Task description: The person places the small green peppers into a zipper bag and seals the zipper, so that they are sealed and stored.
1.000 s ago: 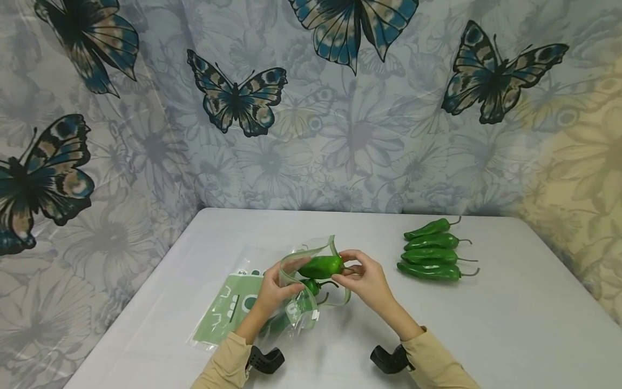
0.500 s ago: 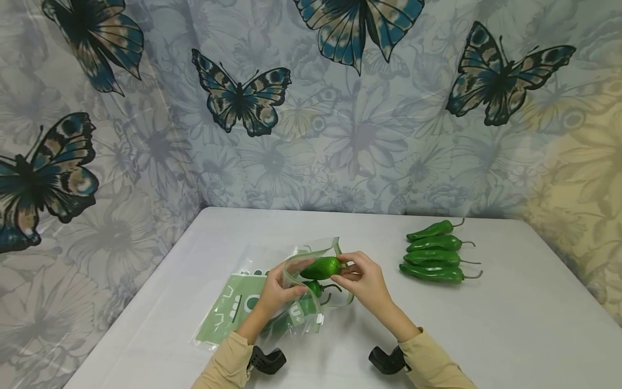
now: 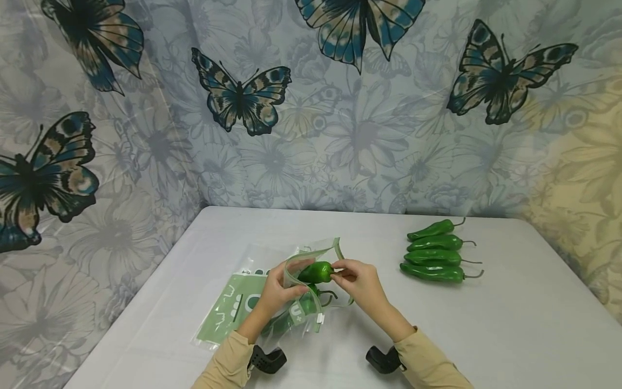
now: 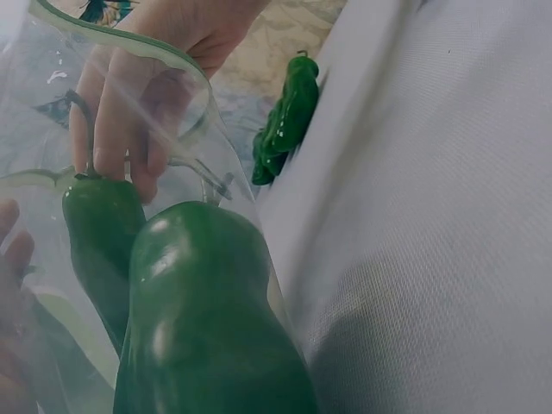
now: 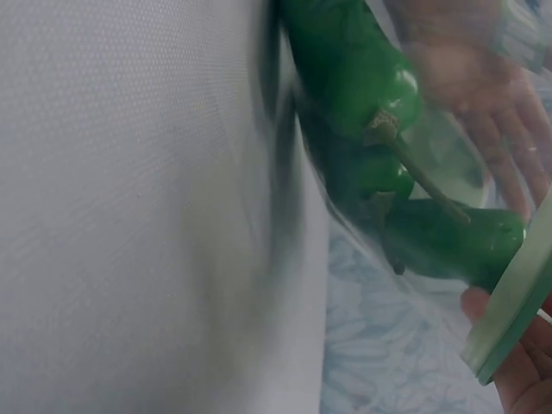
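Note:
My left hand (image 3: 278, 289) grips the mouth of a clear zip bag (image 3: 338, 249) with a green rim, thumb on the near side. A green pepper (image 3: 317, 272) lies in the bag's mouth, its body partly inside. My right hand (image 3: 363, 282) pinches that pepper's stem between thumb and fingers. More green peppers (image 5: 362, 78) sit lower in the bag, stems toward the opening. Through the plastic in the left wrist view, a large pepper (image 4: 216, 319) stands close to the camera and the right fingers (image 4: 112, 142) show at the held stem.
A flat bag (image 3: 223, 310) with a green print lies on the white table (image 3: 510, 324) at the left, partly under the filled bag. Several green peppers (image 3: 432, 257) lie in a row at the back right. Butterfly-print cloth (image 3: 359, 151) hangs behind.
The pepper has slid left and slightly down, deeper into the bag. My right hand has followed it, its fingertips now on the stem. My left hand keeps its hold on the bag.

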### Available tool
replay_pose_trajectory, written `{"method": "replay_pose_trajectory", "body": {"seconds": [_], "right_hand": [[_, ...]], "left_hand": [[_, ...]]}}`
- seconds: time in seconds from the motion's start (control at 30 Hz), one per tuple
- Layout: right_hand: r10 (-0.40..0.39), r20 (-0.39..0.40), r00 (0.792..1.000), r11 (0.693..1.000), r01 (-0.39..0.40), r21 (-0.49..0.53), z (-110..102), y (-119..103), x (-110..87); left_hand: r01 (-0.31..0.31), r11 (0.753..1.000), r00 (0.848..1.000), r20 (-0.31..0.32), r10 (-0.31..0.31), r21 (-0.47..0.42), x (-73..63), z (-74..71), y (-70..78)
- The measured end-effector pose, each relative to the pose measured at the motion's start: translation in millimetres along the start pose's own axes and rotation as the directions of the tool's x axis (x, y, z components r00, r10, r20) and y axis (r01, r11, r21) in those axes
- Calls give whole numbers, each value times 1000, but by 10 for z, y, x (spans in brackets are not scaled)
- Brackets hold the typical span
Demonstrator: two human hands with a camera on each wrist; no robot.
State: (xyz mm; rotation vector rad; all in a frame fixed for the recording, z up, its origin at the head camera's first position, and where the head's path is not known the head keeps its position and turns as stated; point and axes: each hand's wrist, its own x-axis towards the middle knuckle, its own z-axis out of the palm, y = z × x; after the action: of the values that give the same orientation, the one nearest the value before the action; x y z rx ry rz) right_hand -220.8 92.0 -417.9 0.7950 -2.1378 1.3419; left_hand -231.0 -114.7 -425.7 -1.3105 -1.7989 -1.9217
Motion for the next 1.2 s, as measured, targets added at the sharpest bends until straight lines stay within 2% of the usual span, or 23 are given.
{"method": "replay_pose_trajectory", "body": {"seconds": [0.1,0.23,0.37,0.47,0.67,0.83,1.0,1.2], "right_hand": [[12,16,1000,999,-12,-38,10,7,1],[29,62,998,999,-27,-38,5,3,1],[45,135,990,999,-45,-4,-4,-9,4],[80,177,981,995,-88,41,-1,-9,9],[156,236,959,972,-192,137,13,-21,7],[194,272,942,959,-240,148,43,-23,17],[191,323,927,962,-242,127,103,-47,50],[158,322,933,982,-183,48,121,-77,65]], "left_hand": [[4,1000,1000,-2,-4,2,-7,0,0],[12,1000,1000,-2,-12,-5,-16,0,-1],[22,999,1000,-11,-23,-29,-13,-3,-1],[31,998,999,-20,-32,-47,-8,-6,0],[37,997,999,-19,-38,-69,-21,-4,-7],[28,998,999,-16,-29,-62,-23,-4,-15],[15,999,1000,-10,-16,-49,-15,-10,-23],[-5,999,1000,-9,5,-48,-11,-17,-38]]}}
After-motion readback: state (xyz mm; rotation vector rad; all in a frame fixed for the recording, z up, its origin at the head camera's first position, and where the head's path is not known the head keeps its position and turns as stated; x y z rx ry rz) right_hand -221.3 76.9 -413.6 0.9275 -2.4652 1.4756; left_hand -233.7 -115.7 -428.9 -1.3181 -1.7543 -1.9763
